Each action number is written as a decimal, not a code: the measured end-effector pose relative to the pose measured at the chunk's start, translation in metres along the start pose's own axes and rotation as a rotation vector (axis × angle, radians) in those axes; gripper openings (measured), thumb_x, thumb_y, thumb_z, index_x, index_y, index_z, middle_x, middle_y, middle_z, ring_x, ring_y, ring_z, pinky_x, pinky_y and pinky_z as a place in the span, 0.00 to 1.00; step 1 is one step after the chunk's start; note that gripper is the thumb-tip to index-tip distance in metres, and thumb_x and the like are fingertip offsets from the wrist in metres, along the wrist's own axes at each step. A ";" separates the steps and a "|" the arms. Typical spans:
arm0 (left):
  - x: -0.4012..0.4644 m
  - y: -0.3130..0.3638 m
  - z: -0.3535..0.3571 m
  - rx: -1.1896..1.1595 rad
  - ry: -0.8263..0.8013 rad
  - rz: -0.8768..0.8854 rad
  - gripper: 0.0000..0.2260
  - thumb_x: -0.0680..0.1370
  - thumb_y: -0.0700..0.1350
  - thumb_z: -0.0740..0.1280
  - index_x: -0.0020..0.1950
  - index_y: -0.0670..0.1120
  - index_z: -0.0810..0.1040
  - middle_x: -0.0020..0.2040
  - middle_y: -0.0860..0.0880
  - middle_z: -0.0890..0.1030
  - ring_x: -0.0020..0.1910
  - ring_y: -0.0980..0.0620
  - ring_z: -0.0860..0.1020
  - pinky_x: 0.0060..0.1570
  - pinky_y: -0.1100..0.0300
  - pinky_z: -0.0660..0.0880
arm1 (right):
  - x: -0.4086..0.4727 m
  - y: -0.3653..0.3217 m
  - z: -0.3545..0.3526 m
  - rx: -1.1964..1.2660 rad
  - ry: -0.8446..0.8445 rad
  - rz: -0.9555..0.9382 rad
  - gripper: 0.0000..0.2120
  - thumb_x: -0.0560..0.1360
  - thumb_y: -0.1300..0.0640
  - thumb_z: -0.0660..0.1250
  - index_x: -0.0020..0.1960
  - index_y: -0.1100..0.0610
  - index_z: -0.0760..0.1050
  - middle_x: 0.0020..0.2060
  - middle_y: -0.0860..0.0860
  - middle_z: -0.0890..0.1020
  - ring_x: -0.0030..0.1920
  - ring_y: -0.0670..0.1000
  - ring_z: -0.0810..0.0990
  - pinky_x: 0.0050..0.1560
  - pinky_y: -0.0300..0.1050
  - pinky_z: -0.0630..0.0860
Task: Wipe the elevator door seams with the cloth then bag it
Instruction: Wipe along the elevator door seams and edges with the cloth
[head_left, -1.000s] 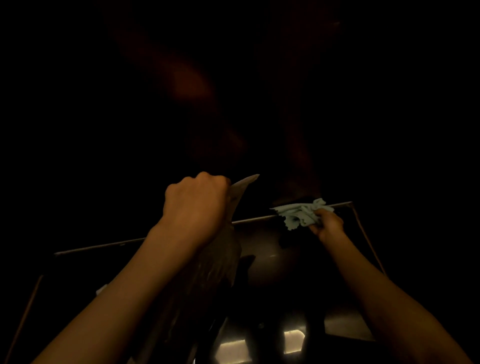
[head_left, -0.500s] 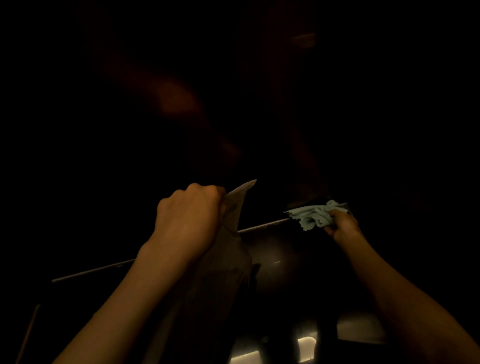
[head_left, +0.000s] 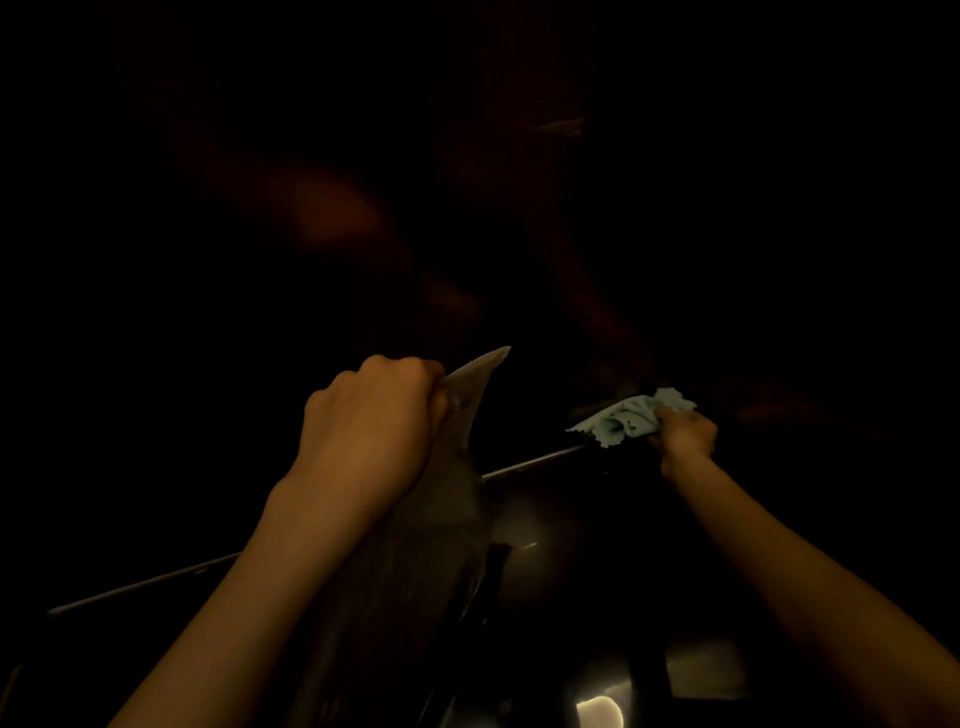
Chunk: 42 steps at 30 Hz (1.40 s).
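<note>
Pale cloth (head_left: 631, 420) bunched in outstretched right hand (head_left: 684, 435); left hand (head_left: 374, 421) fists bag (head_left: 447, 499).

Cloth (head_left: 631, 420) pale blue-green, plain; bag (head_left: 457, 415) translucent grey-beige; seam strip (head_left: 530, 461) dull metallic; surroundings near-black with reddish patches.

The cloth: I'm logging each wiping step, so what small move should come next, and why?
Probably slide the right hand along the metal seam: the cloth is bunched in it at the seam's far end, while the left hand only holds the bag.
</note>
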<state>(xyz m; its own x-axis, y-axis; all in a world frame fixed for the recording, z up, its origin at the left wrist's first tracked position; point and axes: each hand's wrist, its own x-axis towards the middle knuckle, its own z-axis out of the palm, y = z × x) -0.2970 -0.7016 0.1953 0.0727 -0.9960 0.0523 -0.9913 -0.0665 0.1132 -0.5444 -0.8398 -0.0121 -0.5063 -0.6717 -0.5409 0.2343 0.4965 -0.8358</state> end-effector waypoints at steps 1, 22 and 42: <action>0.001 0.002 -0.003 -0.023 0.010 0.006 0.12 0.81 0.50 0.55 0.60 0.52 0.75 0.50 0.48 0.79 0.48 0.47 0.78 0.39 0.56 0.71 | -0.005 -0.008 -0.002 -0.077 0.033 -0.104 0.19 0.76 0.61 0.66 0.65 0.65 0.71 0.61 0.62 0.76 0.60 0.61 0.77 0.57 0.51 0.75; 0.007 0.028 -0.033 -0.053 0.155 0.093 0.12 0.81 0.50 0.54 0.57 0.50 0.75 0.49 0.47 0.79 0.49 0.44 0.78 0.38 0.54 0.70 | -0.074 -0.079 -0.016 -0.273 -0.007 -0.823 0.28 0.77 0.62 0.63 0.74 0.61 0.58 0.70 0.58 0.61 0.67 0.56 0.67 0.64 0.37 0.65; 0.017 0.051 -0.067 -0.174 0.270 0.141 0.11 0.81 0.51 0.54 0.54 0.51 0.76 0.46 0.48 0.78 0.46 0.44 0.77 0.36 0.55 0.66 | -0.115 -0.146 0.012 0.315 0.007 -0.412 0.21 0.77 0.64 0.62 0.70 0.58 0.68 0.61 0.58 0.77 0.58 0.58 0.78 0.59 0.54 0.76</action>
<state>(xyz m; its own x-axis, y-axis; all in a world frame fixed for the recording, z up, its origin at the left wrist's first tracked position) -0.3386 -0.7174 0.2685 -0.0140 -0.9414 0.3369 -0.9619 0.1047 0.2526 -0.5108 -0.8414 0.1709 -0.6147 -0.7721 -0.1614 0.2521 0.0015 -0.9677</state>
